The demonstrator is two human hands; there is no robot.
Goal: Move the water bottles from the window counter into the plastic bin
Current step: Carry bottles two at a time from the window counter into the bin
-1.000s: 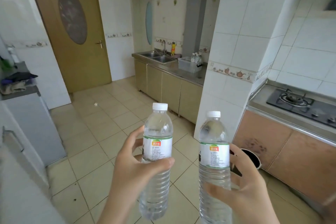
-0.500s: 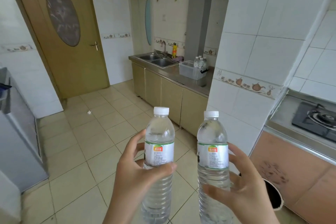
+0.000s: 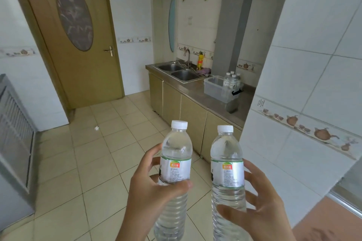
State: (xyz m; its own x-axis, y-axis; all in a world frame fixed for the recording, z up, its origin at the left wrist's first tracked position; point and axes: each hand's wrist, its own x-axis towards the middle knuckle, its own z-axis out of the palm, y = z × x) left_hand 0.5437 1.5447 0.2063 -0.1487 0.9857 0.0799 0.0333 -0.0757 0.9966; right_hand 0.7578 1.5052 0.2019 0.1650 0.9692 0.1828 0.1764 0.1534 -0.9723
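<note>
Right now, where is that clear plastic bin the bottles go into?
In the head view, the plastic bin sits on the steel counter ahead and right of centre, just right of the double sink, with three water bottles standing at its far end.

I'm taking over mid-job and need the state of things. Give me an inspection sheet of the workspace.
Surface: steel counter beside the double sink.
Job's things: clear plastic bin on the counter with three bottles inside; two clear white-capped water bottles, left bottle, right bottle.
Clutter: yellow bottle, purple cloth, white scrap on the floor.
Grippers: left hand and right hand each grip one.
Cables: nothing seen.
Surroundings: wooden door, tiled walls.
</note>
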